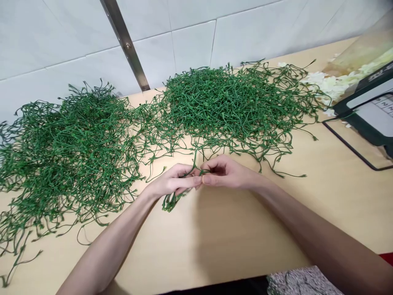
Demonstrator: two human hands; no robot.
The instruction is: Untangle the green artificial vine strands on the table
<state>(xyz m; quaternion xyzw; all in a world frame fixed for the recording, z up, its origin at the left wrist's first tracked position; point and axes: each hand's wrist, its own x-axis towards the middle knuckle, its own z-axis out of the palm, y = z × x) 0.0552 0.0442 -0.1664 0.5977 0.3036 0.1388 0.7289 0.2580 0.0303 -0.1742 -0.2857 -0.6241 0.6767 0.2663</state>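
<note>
Both my hands meet at the middle of the table, their thumb tips almost touching. My left hand (181, 180) is closed around a small bunch of thin green plastic stems (170, 201), whose ends stick out below the palm. With thumb and fingers, my right hand (225, 172) pinches a green stem (195, 159) beside the left fingertips. Just beyond the hands lies a large heap of the same green stems (221, 100), with loose ones straggling toward me. A second heap of stems (82, 151) spreads over the left side.
A tiled wall (193, 45) with a metal strip (127, 45) backs the wooden table (251, 233). At the right, white petals (331, 84) lie beside a clear container (364, 49) and a dark-framed object with a white panel (374, 110). A thin black frame (350, 145) juts toward me.
</note>
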